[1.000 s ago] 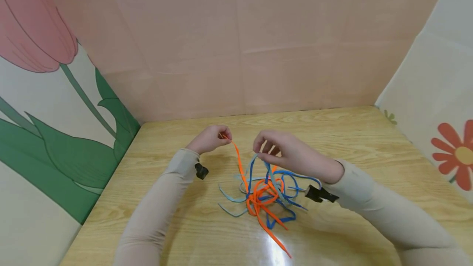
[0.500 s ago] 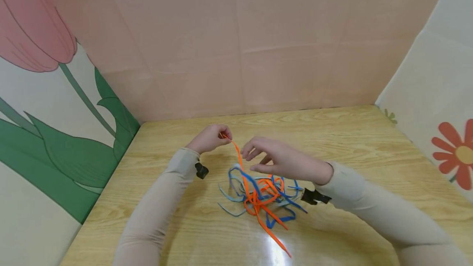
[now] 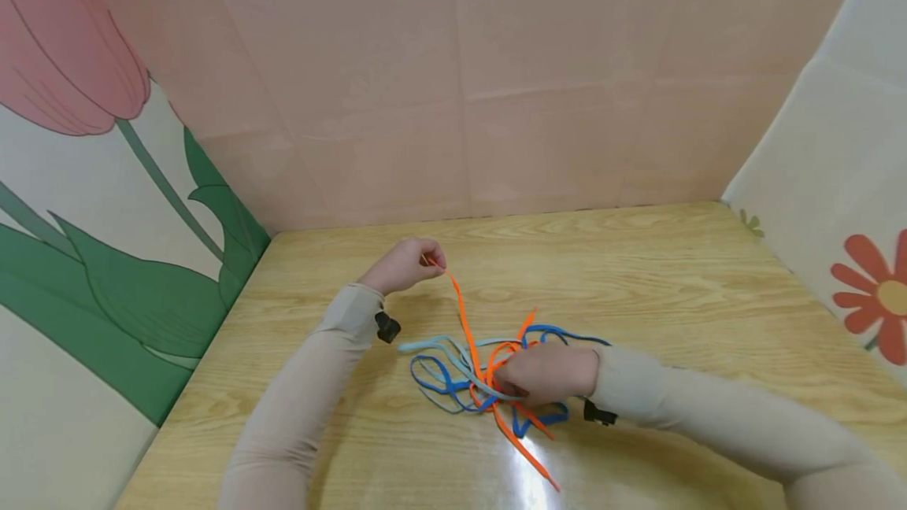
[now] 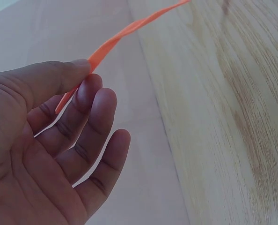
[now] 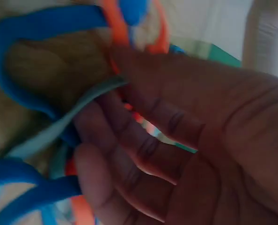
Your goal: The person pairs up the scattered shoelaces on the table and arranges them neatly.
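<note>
A tangle of flat shoelaces in orange, blue and pale blue lies mid-table in the head view. My left hand [image 3: 407,264] is raised left of it, pinching one end of an orange shoelace [image 3: 462,313] between thumb and index finger. From there the lace [image 4: 125,32] slants down into the tangle. Low over the pile, my right hand [image 3: 549,372] has a pale blue shoelace [image 5: 90,96] between thumb and fingers, though the right wrist view is blurred. A blue shoelace [image 5: 50,22] loops beside those fingers. The hand hides part of the tangle.
The wooden table [image 3: 638,266] meets a pink backdrop [image 3: 460,101] at its far edge. Flower-printed panels stand at left [image 3: 127,282] and right [image 3: 801,179]. A loose orange end [image 3: 534,467] points toward the table's front.
My right hand let the blue and pale blue loops drop leftward, then came down into the pile and took a pale blue shoelace. The left hand stays in place with the orange shoelace.
</note>
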The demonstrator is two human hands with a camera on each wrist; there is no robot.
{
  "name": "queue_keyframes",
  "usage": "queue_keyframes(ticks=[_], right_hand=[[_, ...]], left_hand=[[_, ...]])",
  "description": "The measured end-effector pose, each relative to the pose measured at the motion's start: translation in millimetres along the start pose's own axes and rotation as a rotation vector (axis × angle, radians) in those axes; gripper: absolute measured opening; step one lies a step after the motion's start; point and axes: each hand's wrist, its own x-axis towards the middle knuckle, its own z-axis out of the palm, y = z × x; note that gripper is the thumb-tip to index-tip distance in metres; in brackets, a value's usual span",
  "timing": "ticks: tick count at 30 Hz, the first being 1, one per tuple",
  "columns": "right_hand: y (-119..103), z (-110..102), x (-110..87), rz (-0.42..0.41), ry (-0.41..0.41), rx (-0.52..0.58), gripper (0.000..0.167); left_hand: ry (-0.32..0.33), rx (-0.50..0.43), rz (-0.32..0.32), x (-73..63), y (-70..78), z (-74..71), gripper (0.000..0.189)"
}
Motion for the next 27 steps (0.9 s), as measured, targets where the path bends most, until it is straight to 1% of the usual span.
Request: queue_keyframes(ticks=[2,5,7,10,12,14,16,18,20,22,25,27], right_hand=[[2,0,0.1,-0.019,0.037,-0.012,0.026],[5,-13,-1.9,-0.056,0.107,0.051,0.022],[8,-28,-5.2,-0.088,0.188,0.107,0.019],[9,-57,-15.2,-0.127,0.349,0.208,0.013],[9,-76,-25.2,-0.119,0.473,0.279,0.01],[9,-93,-36.6,-0.093,0.579,0.378,0.007],[9,-106,-46.2,-0.065,0.657,0.484,0.006],[8,-114,-51.3,-0.053,0.705,0.561,0.006],[6,-118,-51.1,-0.035,0.711,0.596,0.007],[3,-116,-45.4,-0.052,0.68,0.624,0.007],[-4,-107,-32.4,-0.113,0.58,0.677,0.01],[-9,-99,-25.1,-0.173,0.478,0.695,0.016]], left_hand=[[-0.002,-0.003,0.004,0.0,-0.6,-0.3,0.005],[-0.001,-0.004,0.007,0.4,-1.3,-0.5,0.005],[0.0,-0.001,0.001,0.3,-1.3,-1.1,0.005],[-0.001,0.0,-0.009,0.2,-1.3,-1.7,0.004],[-0.002,-0.003,-0.016,-0.1,-0.6,-2.0,0.004],[-0.003,-0.008,-0.019,-0.2,-0.2,-2.2,0.004],[-0.003,-0.011,-0.021,-0.4,0.2,-2.3,0.004],[-0.002,-0.012,-0.024,-0.9,0.3,-2.8,0.004],[0.0,-0.012,-0.026,-1.6,0.3,-3.1,0.005],[0.0,-0.012,-0.026,-2.1,0.2,-3.3,0.005],[-0.001,-0.017,-0.019,-2.2,-0.5,-3.0,0.005],[-0.003,-0.02,-0.012,-1.6,-1.8,-2.6,0.005]])
